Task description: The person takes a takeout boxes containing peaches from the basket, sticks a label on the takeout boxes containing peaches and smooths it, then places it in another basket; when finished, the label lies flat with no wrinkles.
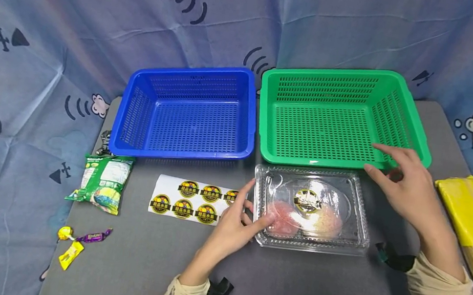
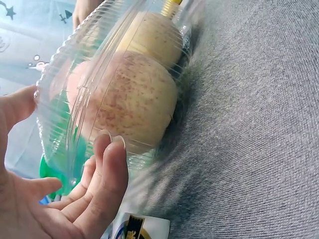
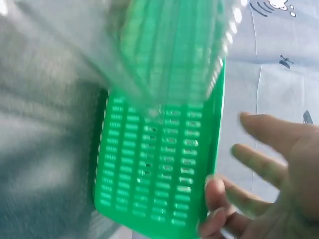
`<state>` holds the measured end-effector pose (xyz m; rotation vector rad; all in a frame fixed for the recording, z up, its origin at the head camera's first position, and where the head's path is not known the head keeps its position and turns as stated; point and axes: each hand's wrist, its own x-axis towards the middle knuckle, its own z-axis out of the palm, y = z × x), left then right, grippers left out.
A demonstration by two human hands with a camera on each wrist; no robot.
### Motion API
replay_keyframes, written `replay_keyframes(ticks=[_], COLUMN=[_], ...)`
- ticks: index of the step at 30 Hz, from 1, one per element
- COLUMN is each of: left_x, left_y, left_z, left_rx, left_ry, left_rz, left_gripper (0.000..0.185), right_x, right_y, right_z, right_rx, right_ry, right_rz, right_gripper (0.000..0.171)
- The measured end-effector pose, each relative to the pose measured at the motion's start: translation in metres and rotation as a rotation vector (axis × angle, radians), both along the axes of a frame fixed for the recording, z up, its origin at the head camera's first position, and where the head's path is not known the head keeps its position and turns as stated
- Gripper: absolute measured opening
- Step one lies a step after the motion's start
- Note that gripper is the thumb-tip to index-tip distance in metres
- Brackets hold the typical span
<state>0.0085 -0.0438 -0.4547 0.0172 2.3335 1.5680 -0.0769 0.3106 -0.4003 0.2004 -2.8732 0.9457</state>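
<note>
A clear plastic clamshell box [image 1: 309, 242] stands on the grey table, its lid down. Inside are two round, pale yellowish fruits [image 2: 137, 102] with reddish speckles, and a black-and-gold round label [image 1: 307, 201] sits on the lid. My left hand [image 1: 233, 223] is at the box's left side, its fingertips touching the plastic wall and the thumb over the lid's edge. Over the front right corner of the green basket [image 1: 415, 135] hovers my right hand [image 1: 406, 188], fingers spread and holding nothing; whether it touches the rim I cannot tell.
A sheet of round labels [image 1: 185, 200] lies left of the box, and a blue basket [image 1: 182, 155] stands behind it. Farther left are a green snack bag [image 1: 105, 183] and several wrapped candies [image 1: 94, 237]. A yellow package [image 1: 472, 216] lies along the right edge.
</note>
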Motion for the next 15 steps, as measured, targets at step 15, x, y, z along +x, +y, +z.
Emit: replay_keyframes(ticks=[15], left_x=[-0.001], left_y=[0.003], left_z=[-0.001], left_rx=[0.058], left_ry=[-0.004], left_rz=[-0.019], left_gripper=[0.089], right_x=[-0.001], right_y=[0.030], right_z=[-0.008], right_rx=[0.044], right_ry=[-0.056], right_rz=[-0.069], right_gripper=[0.043])
